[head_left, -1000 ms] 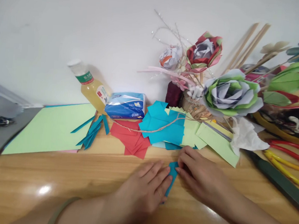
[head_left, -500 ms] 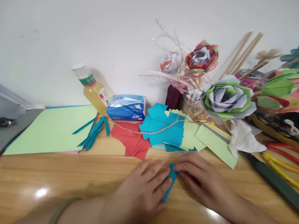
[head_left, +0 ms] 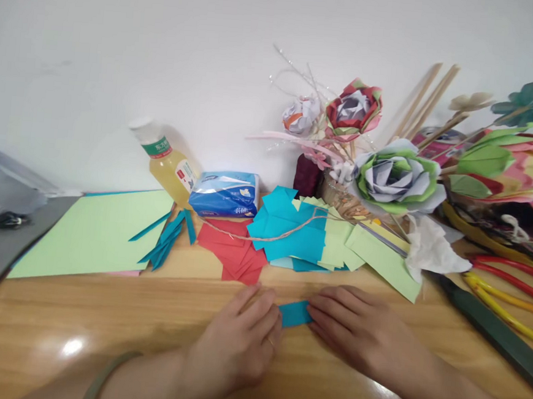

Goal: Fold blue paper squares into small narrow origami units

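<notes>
A narrow folded piece of blue paper (head_left: 295, 313) lies crosswise on the wooden table, its middle showing between my two hands. At its left end, my left hand (head_left: 249, 333) is closed with curled fingers on the paper. My right hand (head_left: 353, 326) grips the other end, its fingers pressed together over the edge. Both ends of the paper are hidden under the fingers. Just beyond the hands lie red paper pieces (head_left: 234, 252) and blue cut paper (head_left: 291, 232), with a thin twine (head_left: 272, 238) across them.
Behind stand a juice bottle (head_left: 171, 170) and a tissue pack (head_left: 224, 194). Light green sheets (head_left: 92, 235) and blue strips (head_left: 166, 244) lie left. Paper flowers (head_left: 397, 179), a crumpled tissue (head_left: 433, 246), a dark green tool (head_left: 496, 328) and red-handled scissors or pliers (head_left: 514, 274) sit right.
The blue paper has turned from nearly upright to crosswise. My left hand has shifted slightly left and its fingers have curled in. My right hand now holds the paper's right end.
</notes>
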Tool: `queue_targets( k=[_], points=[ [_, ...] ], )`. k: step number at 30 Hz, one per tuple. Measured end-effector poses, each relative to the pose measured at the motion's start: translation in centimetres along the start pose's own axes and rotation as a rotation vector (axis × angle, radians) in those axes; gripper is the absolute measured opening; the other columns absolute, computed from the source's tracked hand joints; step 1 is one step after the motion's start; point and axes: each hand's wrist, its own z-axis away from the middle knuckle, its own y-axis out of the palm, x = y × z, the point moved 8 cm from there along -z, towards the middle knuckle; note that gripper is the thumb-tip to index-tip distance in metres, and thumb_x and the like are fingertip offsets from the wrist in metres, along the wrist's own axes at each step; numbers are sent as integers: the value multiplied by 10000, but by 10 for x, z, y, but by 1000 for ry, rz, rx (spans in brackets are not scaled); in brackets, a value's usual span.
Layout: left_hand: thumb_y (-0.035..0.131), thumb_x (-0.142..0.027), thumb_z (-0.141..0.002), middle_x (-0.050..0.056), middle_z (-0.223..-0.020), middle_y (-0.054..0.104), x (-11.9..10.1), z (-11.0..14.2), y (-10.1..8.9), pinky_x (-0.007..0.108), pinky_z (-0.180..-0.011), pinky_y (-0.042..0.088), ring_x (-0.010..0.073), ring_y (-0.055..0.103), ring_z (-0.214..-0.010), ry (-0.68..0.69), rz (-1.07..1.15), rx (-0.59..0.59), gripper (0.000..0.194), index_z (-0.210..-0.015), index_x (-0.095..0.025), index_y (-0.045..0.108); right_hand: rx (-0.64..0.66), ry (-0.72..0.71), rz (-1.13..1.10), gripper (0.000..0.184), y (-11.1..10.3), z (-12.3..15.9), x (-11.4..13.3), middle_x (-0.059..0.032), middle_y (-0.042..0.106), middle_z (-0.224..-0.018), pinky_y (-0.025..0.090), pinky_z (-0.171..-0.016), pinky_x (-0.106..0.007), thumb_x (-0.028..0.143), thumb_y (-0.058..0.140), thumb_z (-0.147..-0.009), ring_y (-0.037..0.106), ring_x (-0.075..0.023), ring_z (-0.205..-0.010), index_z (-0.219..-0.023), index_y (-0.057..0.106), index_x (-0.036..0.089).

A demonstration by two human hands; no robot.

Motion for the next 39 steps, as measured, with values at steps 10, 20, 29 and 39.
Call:
queue_targets(
  k=[10,20,29,39],
  points=[
    [504,-144,-843,40,-772,584,39,-9,8,333,-777,490,204,513,-873,-408,494,63,141,-723,-155,578,86,287,-232,195,12,-1,-18,-36,557,-743,425,-617,-287,196,419,-922,525,-163,-710,-787,558,181],
    [585,-143,-820,91,-851,538,40,-4,26,442,-786,490,256,459,-908,-477,337,280,98,-728,-115,568,161,463,-289,146,22,7,-29,-28,553,-745,389,-602,-296,194,429,-908,520,-179,-687,-787,510,194],
    [554,-157,-863,38,-937,543,22,-7,27,322,-777,444,215,470,-933,-224,78,244,215,-1062,-237,573,233,502,-305,158,29,10,-32,-48,530,-811,403,-625,-324,191,372,-924,513,-193,-722,-822,492,196],
    [417,-141,-892,68,-902,615,1,-6,8,358,-855,346,212,491,-924,-28,11,139,237,-1021,-89,609,219,537,-344,218,22,13,-39,-40,528,-791,423,-617,-290,189,332,-931,526,-172,-703,-773,481,205]
  ],
)
